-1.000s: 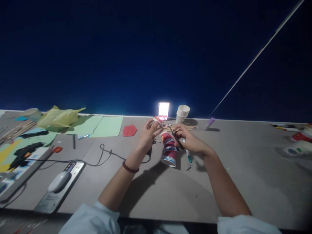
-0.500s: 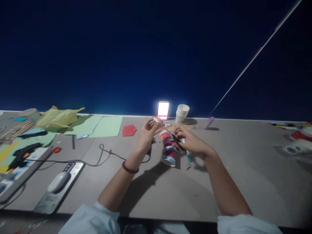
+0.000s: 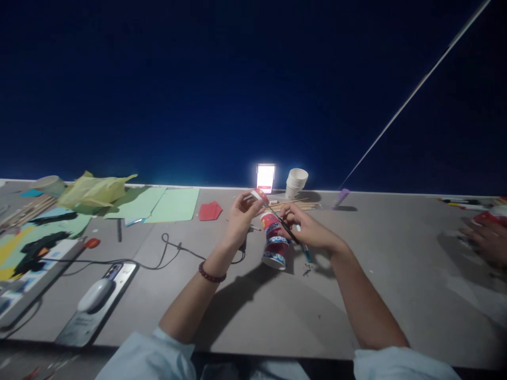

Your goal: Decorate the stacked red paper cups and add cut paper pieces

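Pinched in the fingers of my left hand (image 3: 238,219) is a small red-and-white piece (image 3: 260,196), perhaps paper or part of a cup. My right hand (image 3: 309,228) grips black scissors (image 3: 291,232), their blades pointing up and left to the edge of that piece. Just below both hands stands a stack of decorated paper cups (image 3: 274,259) in red, blue and white, partly covered by my right hand's fingers. A teal-tipped marker (image 3: 307,255) lies beside it, near small dark scraps (image 3: 307,271).
Behind are a lit phone (image 3: 264,182), white paper cups (image 3: 296,183) and wooden sticks (image 3: 304,206). Red paper (image 3: 210,211), green sheets (image 3: 176,205), a cable and a power strip (image 3: 41,279) lie left, with a phone (image 3: 97,306). Another person's hand (image 3: 489,240) is at far right.
The scissors have gone from spread to nearly closed at the red-and-white piece, which has tilted slightly. Another person's hand has come in at the far right, over the items there.
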`<state>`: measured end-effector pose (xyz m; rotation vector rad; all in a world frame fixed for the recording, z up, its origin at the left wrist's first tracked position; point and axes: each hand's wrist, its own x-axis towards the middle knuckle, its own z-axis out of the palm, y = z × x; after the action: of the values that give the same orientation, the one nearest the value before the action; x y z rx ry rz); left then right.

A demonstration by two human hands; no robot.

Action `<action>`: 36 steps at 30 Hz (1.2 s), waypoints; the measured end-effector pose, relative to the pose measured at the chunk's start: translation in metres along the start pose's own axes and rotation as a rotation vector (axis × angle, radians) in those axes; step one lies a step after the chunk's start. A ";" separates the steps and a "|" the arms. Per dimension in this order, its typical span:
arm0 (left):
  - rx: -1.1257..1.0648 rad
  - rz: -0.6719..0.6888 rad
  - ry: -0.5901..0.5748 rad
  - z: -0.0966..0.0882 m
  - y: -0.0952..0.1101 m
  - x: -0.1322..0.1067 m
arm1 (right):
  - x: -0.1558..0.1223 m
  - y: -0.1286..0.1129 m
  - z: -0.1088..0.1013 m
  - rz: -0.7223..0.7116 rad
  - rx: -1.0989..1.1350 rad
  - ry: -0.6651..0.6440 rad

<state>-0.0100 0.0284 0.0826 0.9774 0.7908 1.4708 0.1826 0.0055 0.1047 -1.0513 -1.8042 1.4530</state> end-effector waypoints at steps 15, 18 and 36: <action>0.009 0.034 0.006 0.003 0.004 -0.001 | 0.000 0.001 0.002 0.007 0.033 -0.023; 0.029 0.045 0.002 0.003 0.006 -0.002 | -0.001 0.000 0.000 0.008 0.009 -0.026; 0.066 0.068 -0.002 0.005 0.009 -0.004 | -0.001 0.000 -0.002 -0.002 -0.007 -0.020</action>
<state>-0.0092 0.0229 0.0926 1.0644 0.8156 1.5101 0.1848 0.0054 0.1054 -1.0419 -1.8249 1.4624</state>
